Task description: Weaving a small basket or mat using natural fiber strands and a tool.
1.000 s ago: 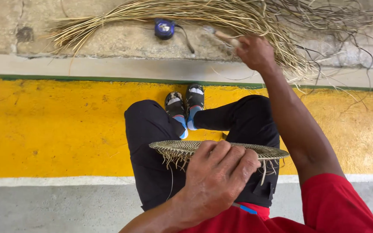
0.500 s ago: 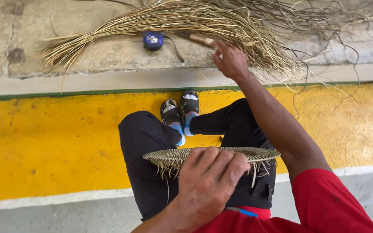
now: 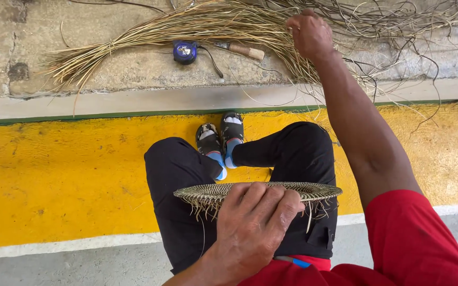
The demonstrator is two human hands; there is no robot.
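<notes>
A flat round woven disc [image 3: 208,194] with loose straw ends rests on my lap above black trousers. My left hand [image 3: 253,225] grips its near rim with the fingers curled over the edge. My right arm stretches forward, and my right hand [image 3: 308,33] is closed among the stems of a long bundle of dry straw [image 3: 197,26] lying on the concrete step. Whether it holds a stem is hard to see.
A blue tape measure [image 3: 185,52] and a wooden-handled tool [image 3: 244,50] lie on the step next to the straw. Thin dark fibres [image 3: 398,21] tangle at the right. My sandalled feet [image 3: 221,135] rest on a yellow painted floor band [image 3: 54,175].
My right hand has moved rightward and further into the straw bundle, off the wooden-handled tool. The view has tilted down slightly. The left hand keeps its hold on the disc.
</notes>
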